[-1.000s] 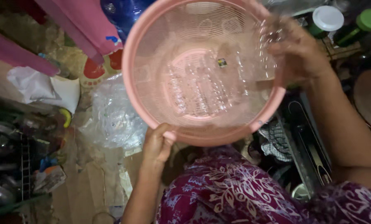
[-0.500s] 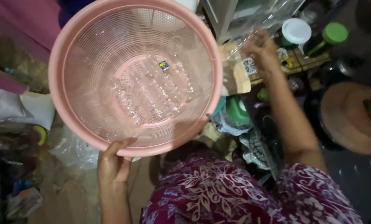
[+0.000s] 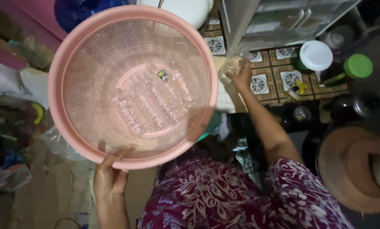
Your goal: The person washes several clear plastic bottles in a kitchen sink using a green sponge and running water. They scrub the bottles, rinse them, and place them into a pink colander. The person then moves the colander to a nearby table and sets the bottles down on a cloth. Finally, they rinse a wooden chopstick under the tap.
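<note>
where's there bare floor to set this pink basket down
The barest patch is the brown floor just beyond the left hand, under the pink basket. The tiled strip by the right hand is narrow, crowded by lidded jars; the stone mortar blocks the far right.

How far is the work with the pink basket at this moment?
Done: the round pink plastic mesh basket is lifted up, gripped at its near rim by the left hand. Only a small sticker shows on the basket's base. In hand: the right hand is stretched out and holds something clear, perhaps a plastic bag. Left: the clear thing is not yet in the basket.
</note>
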